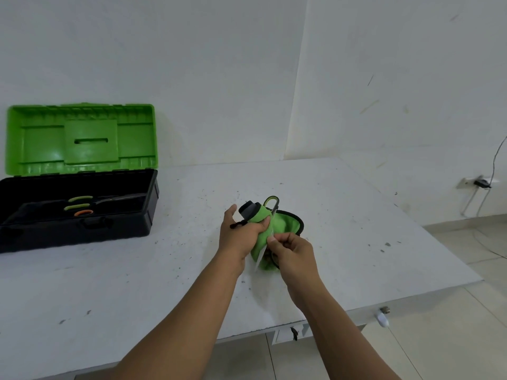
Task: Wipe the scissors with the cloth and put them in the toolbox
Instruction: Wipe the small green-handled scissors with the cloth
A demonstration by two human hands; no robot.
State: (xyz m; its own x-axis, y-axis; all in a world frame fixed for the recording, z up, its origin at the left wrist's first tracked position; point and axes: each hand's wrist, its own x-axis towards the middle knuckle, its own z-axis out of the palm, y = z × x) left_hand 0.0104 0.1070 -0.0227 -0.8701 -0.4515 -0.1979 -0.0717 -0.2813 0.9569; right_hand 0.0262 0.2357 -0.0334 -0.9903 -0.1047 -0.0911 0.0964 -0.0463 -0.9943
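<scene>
left hand (241, 237): fingers curled round the green cloth (263, 229), thumb sticking up free; grips the cloth bunched over the scissors' shaft
right hand (292, 253): fingers curled in, thumb and forefinger pinching at the blade/cloth just beside the left hand; exact contact point too small to tell
scissors (270, 208): held in the hands above mid-bench, mostly wrapped in cloth; green handle loop pokes out at the top, blade tip shows below pointing toward the near edge
cloth: black-trimmed, part bunched in the left hand, rest hanging to the right behind the right hand; black cord dangles by the left thumb
toolbox (79, 215): far left on the bench, well apart from the hands, lid (82, 138) upright and open; other scissors (82, 205) with green and orange handles lie inside
bench (356, 229): white, speckled; open surface between hands and toolbox, and to the right of the hands
edges: near edge runs diagonally below the forearms; right corner near the tiled floor (452, 338); wall (219, 78) behind the bench
</scene>
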